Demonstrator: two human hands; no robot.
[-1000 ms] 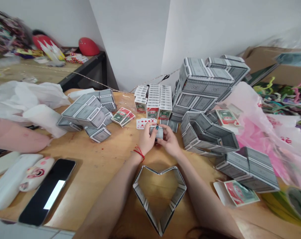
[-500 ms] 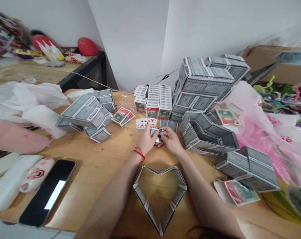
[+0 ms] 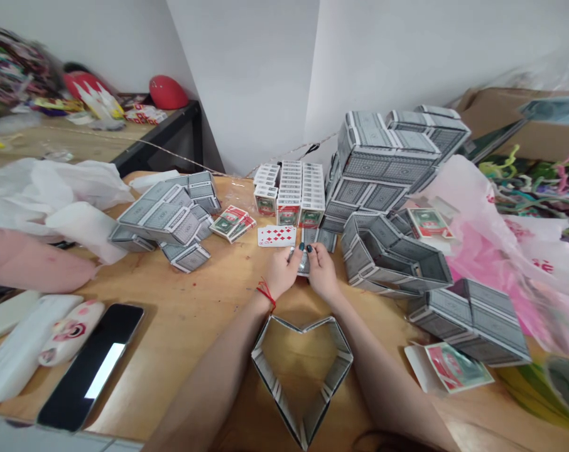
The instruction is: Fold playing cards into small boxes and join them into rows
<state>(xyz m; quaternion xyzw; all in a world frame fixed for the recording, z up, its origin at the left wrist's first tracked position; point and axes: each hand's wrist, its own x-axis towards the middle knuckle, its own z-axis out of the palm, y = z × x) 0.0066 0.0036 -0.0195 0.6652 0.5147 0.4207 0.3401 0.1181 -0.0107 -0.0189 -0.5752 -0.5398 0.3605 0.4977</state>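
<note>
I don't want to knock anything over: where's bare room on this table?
Bare tabletop stretches between the phone and left forearm; a smaller patch lies inside the heart-shaped frame. Crowded: the right side, with card structures, and the far middle, with card boxes.

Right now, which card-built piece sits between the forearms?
The heart-shaped frame; it alone stands there, while the other card-built pieces lie to either side or farther forward.

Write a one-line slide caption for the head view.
The left hand and right hand together hold a gray-backed card beyond a heart-shaped frame on a wooden table.
</note>
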